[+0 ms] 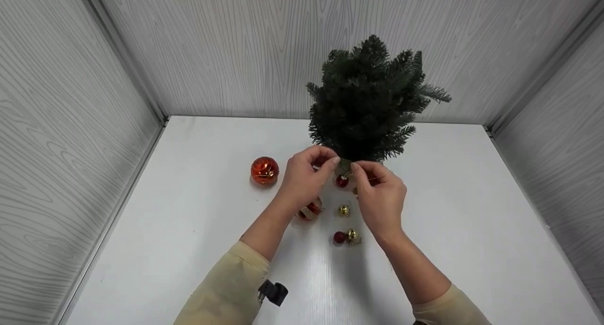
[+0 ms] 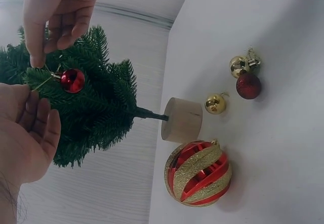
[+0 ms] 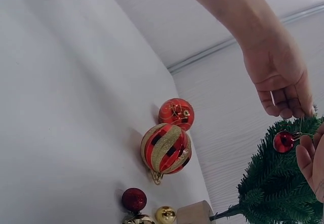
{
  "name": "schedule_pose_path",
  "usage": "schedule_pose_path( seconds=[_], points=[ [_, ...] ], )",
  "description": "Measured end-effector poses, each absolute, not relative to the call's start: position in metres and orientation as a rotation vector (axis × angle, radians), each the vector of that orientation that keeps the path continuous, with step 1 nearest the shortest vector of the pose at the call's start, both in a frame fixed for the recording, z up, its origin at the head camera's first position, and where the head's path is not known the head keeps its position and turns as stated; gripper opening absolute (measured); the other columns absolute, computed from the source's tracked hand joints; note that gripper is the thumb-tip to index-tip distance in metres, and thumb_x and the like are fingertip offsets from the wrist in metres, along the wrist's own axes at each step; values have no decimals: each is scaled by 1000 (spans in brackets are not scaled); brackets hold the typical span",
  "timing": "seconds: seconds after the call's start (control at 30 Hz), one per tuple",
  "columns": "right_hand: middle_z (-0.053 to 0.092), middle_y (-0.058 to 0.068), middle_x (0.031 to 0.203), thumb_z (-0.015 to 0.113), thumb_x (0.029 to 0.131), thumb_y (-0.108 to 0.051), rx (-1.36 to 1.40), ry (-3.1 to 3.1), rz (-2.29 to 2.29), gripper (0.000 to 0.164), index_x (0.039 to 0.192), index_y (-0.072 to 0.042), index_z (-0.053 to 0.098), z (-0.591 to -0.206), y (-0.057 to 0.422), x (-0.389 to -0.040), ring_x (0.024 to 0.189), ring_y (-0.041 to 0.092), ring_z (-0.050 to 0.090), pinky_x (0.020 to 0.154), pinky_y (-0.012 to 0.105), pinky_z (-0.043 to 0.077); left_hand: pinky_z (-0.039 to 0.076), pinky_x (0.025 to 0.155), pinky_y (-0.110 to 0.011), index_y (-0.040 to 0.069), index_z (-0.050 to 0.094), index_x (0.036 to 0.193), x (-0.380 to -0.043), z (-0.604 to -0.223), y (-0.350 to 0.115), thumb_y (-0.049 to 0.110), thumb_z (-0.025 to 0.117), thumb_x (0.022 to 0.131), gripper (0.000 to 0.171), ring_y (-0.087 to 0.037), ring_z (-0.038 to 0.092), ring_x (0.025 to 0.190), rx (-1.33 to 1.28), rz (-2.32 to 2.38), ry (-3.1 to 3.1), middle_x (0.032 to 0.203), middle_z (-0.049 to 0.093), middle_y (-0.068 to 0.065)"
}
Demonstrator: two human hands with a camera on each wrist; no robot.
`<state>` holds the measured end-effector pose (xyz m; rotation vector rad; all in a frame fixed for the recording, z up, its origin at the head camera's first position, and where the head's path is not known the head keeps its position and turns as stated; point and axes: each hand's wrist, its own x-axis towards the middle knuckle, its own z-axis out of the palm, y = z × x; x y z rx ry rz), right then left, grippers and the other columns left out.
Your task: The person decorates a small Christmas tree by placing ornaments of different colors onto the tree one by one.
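A small shiny red ball ornament (image 1: 342,180) hangs by a thin loop of string between the two hands. My left hand (image 1: 304,176) pinches one side of the loop between thumb and finger. The other side is pinched by my right hand (image 1: 383,193). In the left wrist view the string (image 2: 43,83) runs from the ornament's cap to the fingertips. Just behind the hands stands a small green artificial Christmas tree (image 1: 368,98). Its round wooden base (image 2: 182,120) shows in the left wrist view, but the hands cover it in the head view.
Left of the tree lies a large red ball ornament (image 1: 264,171). A large red-and-gold striped ball (image 2: 198,173) is partly hidden by the left arm in the head view. Small gold balls (image 1: 344,210) and a dark red glitter ball (image 1: 339,237) lie nearer. Panels enclose the white table (image 1: 472,212).
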<state>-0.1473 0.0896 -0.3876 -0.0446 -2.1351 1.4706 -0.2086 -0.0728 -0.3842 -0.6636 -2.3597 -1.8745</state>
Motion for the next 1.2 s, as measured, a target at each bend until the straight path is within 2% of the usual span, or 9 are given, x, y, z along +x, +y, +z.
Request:
schedule_pose_path(
  seconds=[0.1,0.43,0.77,1.07,1.2],
  points=[
    [75,5,86,74,102,-16,-51,-2146,1470,11,102,-9,82,-389,91,-147,63,15,66,55,24,54,56,84,-32,9,74,108,-209,-386,-73,19,68,106,12,-14,64,92,-660,-1871,-2372,100,71,0],
    [75,6,86,74,102,-15,-22,-2164,1464,12,105,-6,82,-396,92,-147,64,23,69,56,24,56,57,82,-33,9,73,110,-207,-390,-76,18,67,107,12,-16,65,90,-675,-1901,-2399,99,70,-2],
    [75,4,82,73,102,-13,9,-2174,1401,10,103,-8,81,-404,92,-143,60,11,68,57,25,57,56,87,-34,11,76,110,-204,-394,-78,20,68,106,13,-13,66,93,-683,-1866,-2423,102,73,3],
    [76,5,84,73,102,-13,42,-2164,1411,11,104,-5,80,-411,92,-141,63,26,71,58,24,58,57,84,-33,12,77,109,-203,-395,-77,19,69,105,11,-13,66,91,-701,-1834,-2426,101,73,4],
    [76,4,84,73,102,-14,58,-2172,1407,10,104,-7,80,-412,92,-140,63,19,70,59,24,58,57,83,-33,11,77,111,-203,-394,-76,18,70,105,12,-12,66,95,-703,-1817,-2424,104,73,4]
  ],
)
